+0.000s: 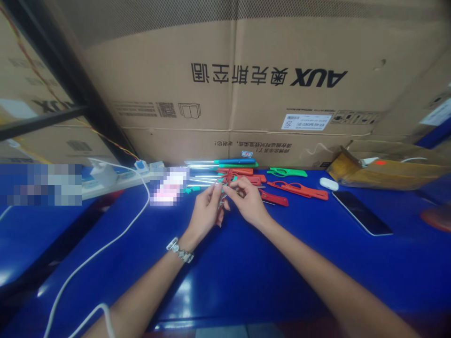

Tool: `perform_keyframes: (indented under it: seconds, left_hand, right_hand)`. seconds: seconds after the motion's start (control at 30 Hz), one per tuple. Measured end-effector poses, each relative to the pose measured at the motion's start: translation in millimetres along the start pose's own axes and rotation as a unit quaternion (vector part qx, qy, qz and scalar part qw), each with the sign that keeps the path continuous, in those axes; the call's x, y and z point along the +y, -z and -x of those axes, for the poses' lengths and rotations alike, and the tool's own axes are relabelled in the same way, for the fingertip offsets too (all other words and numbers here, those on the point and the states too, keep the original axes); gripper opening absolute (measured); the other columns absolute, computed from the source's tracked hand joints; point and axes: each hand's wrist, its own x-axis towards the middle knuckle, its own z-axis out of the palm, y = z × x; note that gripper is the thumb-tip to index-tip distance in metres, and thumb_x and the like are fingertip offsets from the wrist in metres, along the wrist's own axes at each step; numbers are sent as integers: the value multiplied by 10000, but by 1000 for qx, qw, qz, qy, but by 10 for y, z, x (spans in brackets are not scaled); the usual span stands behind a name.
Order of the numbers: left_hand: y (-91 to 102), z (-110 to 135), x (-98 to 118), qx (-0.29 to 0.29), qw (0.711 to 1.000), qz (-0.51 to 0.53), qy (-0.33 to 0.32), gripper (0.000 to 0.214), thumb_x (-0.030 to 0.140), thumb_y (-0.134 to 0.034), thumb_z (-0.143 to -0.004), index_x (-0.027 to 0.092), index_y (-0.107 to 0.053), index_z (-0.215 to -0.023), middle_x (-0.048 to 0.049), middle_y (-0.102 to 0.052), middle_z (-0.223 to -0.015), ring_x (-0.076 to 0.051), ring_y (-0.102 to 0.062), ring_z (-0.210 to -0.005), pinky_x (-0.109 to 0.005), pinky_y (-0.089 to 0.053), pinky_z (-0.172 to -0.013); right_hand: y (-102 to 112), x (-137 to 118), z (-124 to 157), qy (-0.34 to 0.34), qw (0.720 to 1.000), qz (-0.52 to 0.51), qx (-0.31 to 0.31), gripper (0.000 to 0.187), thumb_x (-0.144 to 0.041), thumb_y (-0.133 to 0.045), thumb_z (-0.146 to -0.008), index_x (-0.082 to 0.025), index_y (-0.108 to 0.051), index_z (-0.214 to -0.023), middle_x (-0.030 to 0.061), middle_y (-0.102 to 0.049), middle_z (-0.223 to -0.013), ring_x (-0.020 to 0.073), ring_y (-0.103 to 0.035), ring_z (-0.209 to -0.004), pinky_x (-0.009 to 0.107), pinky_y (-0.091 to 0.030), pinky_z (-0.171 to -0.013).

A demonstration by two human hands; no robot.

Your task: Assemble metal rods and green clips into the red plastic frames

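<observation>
My left hand and my right hand meet over the blue table, fingers pinched together on a small metal and red part that I cannot make out clearly. The left wrist wears a metal watch. Just beyond the hands lie several plastic handle pieces: red ones, a green one, and blue and green rods with metal shafts.
A large AUX cardboard box walls off the back. A phone and a white case lie right, near an open brown box. A white cable runs from a power strip at left.
</observation>
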Motion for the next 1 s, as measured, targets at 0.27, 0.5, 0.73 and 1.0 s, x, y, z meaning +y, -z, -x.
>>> perform_keyframes:
  seconds: [0.27,0.5,0.73,1.0]
  left_hand:
    - [184,-58,38,15,997,-79,0,527,613,-453,-926,172,-540,-651,50,-457,-343,-85,-404,-239,-166,-317,-261]
    - [225,-65,49,-14,996,-89,20,516,607,-447,-931,175,-528,-661,47,-488,-372,-84,-407,-237,-174,-328,-257]
    - [269,-62,52,-49,991,-115,41,530,625,-421,-933,173,-538,-683,44,-474,-388,-86,-403,-251,-179,-336,-263]
    - [250,-43,42,-96,988,-92,73,456,618,-447,-925,178,-534,-843,58,-493,-541,-64,-381,-297,-180,-354,-246]
  right_hand:
    - [215,-106,79,-364,920,-139,-47,256,-430,-477,-877,-205,-497,-756,-59,-434,-494,70,-254,-363,183,-134,-358]
    - [193,-159,-25,-440,810,-386,-30,283,-369,-370,-983,-161,-543,-901,1,-582,-545,52,-292,-321,139,-117,-293]
    - [152,-148,-61,-406,796,-438,98,203,-223,-461,-957,-171,-479,-762,-69,-477,-508,24,-267,-325,116,-151,-278]
    - [136,-130,-87,-246,912,-320,72,194,-328,-671,-744,-169,-560,-764,-78,-488,-599,14,-300,-366,147,-143,-323]
